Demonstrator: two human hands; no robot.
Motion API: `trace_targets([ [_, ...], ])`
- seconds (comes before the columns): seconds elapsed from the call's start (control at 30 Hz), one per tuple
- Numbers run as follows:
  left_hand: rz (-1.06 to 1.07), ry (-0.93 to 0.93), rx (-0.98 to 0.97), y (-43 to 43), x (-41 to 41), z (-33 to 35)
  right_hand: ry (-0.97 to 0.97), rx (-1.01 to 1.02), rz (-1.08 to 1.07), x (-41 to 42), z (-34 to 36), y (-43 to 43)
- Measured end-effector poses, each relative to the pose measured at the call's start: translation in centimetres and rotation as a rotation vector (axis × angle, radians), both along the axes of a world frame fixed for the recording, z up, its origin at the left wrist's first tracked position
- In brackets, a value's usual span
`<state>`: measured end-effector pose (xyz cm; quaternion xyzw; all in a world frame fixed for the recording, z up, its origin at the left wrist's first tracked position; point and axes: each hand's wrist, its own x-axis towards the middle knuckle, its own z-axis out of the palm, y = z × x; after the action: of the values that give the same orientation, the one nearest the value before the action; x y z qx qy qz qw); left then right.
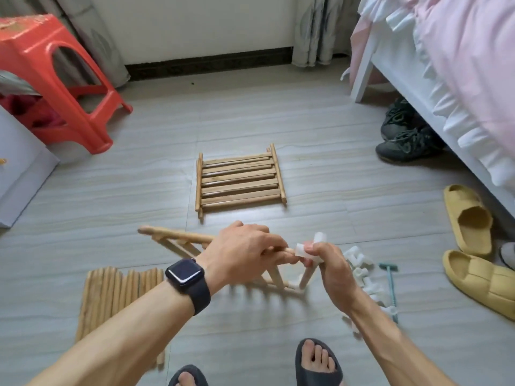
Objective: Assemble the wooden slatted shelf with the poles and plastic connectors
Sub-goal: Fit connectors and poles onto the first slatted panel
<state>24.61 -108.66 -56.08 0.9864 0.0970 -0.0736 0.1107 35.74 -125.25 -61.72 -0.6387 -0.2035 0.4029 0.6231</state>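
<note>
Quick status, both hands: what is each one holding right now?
Left hand: grips a wooden pole of the tilted slatted panel.
Right hand: pinches a white plastic connector at that pole's end.

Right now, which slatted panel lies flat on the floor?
The far panel, mid-floor; the near panel is tilted up, gripped by the left hand.

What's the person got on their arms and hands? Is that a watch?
Yes! The left wrist wears a smartwatch with a dark, rounded-rectangle glass face and a black band. Both forearms are bare, with no sleeves showing. The left grip and right grip have no gloves, and the right wrist wears nothing.
</note>
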Motion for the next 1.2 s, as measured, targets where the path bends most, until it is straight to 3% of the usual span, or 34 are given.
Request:
trace_targets([
  [0.1,0.207,0.037,-0.309,0.0,0.9,-0.9,-0.026,-0.016,-0.013,0.3,0.3,0.9],
  [0.23,0.325,0.126,-0.437,0.2,0.8,-1.4,-0.043,-0.046,0.010,0.0,0.8,1.7],
  [0.4,0.409,0.212,-0.732,0.0,0.0,-0.7,-0.059,0.023,0.128,-1.0,0.9,0.8],
  [0.77,0.387,0.388,-0.784,-2.7,-0.4,0.5,-0.176,0.020,0.124,-2.8,0.7,-0.8],
  [0.97,0.463,0.483,-0.858,-3.1,-0.2,1.1,-0.194,-0.074,0.006,-3.0,-0.9,-0.8],
  [1.2,0.392,0.431,-0.801,-2.6,-0.2,1.4,-0.265,-0.127,0.072,-2.9,-1.2,-0.8],
])
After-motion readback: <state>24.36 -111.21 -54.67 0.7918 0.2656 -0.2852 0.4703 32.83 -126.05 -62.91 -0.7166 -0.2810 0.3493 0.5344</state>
